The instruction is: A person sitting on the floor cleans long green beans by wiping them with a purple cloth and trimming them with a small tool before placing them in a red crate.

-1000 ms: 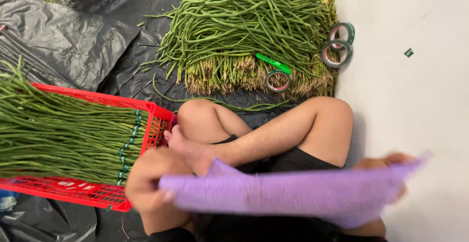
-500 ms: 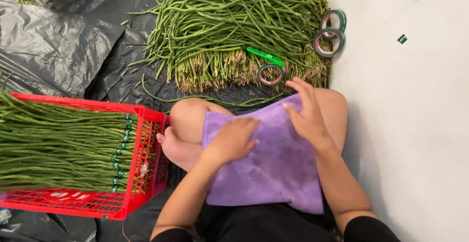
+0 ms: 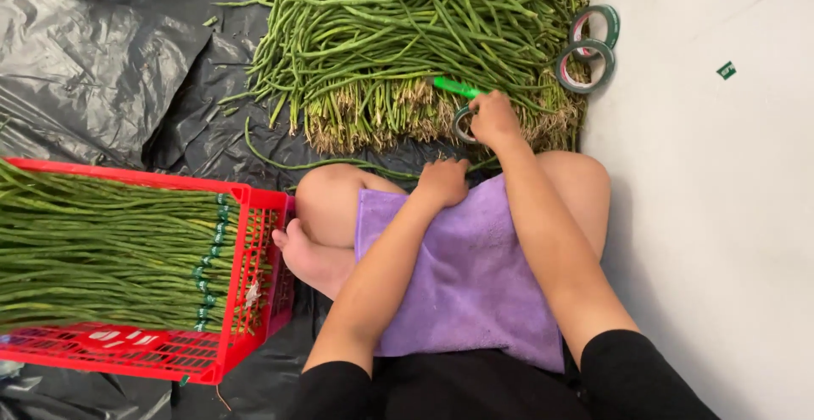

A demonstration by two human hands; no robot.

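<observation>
I am sitting cross-legged on the floor (image 3: 721, 242) with a purple towel (image 3: 471, 289) lying spread over my lap. My left hand (image 3: 443, 183) is resting curled on the towel's top edge, by my knee, with the fingers tucked under; whether it is pinching the cloth I cannot tell. My right hand (image 3: 494, 119) is reaching forward past my knee and closing on a tape dispenser (image 3: 460, 106), whose green handle is sticking out to the left of my knuckles and whose roll of tape is showing just under my fingers. The dispenser is lying against the cut ends of a big heap of long beans (image 3: 407, 38), which is spreading over black plastic sheeting (image 3: 93, 64) in front of me. Two more tape rolls (image 3: 589, 47) are lying overlapped at the heap's right edge, where the sheeting is meeting the pale floor. To my left, a red crate (image 3: 246, 301) is lying on its side, filled with bundled beans (image 3: 102, 250) pointing away from me, their ends bound with green tape. My bare foot (image 3: 309, 255) is touching the crate's rim. A small green scrap (image 3: 726, 70) is lying alone on the floor, well apart from everything else.
</observation>
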